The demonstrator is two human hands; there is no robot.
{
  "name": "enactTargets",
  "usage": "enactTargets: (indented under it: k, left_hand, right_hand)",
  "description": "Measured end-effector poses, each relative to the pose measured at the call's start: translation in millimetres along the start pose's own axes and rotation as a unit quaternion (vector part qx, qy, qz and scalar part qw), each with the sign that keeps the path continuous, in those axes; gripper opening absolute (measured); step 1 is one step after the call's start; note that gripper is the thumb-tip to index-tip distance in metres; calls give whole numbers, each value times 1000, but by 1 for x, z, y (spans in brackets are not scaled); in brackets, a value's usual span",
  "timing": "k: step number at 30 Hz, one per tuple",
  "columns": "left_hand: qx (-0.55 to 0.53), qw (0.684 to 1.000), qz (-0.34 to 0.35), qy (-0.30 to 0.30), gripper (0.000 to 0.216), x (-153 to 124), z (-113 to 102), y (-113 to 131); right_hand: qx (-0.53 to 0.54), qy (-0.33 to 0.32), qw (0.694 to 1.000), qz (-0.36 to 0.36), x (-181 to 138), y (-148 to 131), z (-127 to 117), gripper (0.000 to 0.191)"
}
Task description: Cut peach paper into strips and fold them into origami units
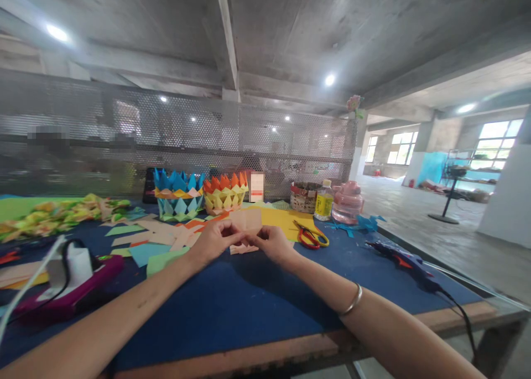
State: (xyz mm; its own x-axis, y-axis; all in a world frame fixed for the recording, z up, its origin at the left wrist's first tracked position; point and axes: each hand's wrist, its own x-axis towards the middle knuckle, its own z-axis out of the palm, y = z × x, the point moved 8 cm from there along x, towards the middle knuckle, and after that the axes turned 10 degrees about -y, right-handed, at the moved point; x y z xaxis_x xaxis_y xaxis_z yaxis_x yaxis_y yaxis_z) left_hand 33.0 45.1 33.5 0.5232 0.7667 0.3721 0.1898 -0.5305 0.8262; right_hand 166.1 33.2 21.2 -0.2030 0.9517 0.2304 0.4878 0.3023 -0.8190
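Observation:
Between my two hands I hold up a small peach-coloured sheet of paper point(248, 221), pinched along its lower edge. My left hand point(216, 238) has thumb and fingers closed on its left part. On the right part, my right hand point(271, 242) pinches it the same way. Just under my fingers, folded pale paper point(243, 249) lies on the blue table top point(265, 323). Behind my hands is a large yellow sheet point(282, 219), with red-and-yellow-handled scissors point(309, 238) on its right edge. Cut paper strips point(161, 232) in peach, orange, blue and green lie beside my left hand.
A blue folded-paper basket point(179, 199) and an orange-yellow one point(225, 193) stand at the back. A yellow-labelled bottle point(323, 202), a pink jug point(347, 203) and a corded glue gun point(406, 263) are at right. A purple power strip point(74, 285) sits at left.

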Motion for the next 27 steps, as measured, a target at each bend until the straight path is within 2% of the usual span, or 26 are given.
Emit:
enactTargets:
  k: [13,19,27]
  left_hand:
    - [10,1000,3,8,24,1,-1,-2]
    - [-48,999,16,-5,22,2,4,-4]
    - [-48,999,23,-11,28,4,4,-6]
  right_hand:
    - [-15,-10,1000,-4,1,-1,0,21]
    - [-16,-20,1000,2,1,-1,2,23]
    - [-18,-23,1000,1,-2,-5,3,26]
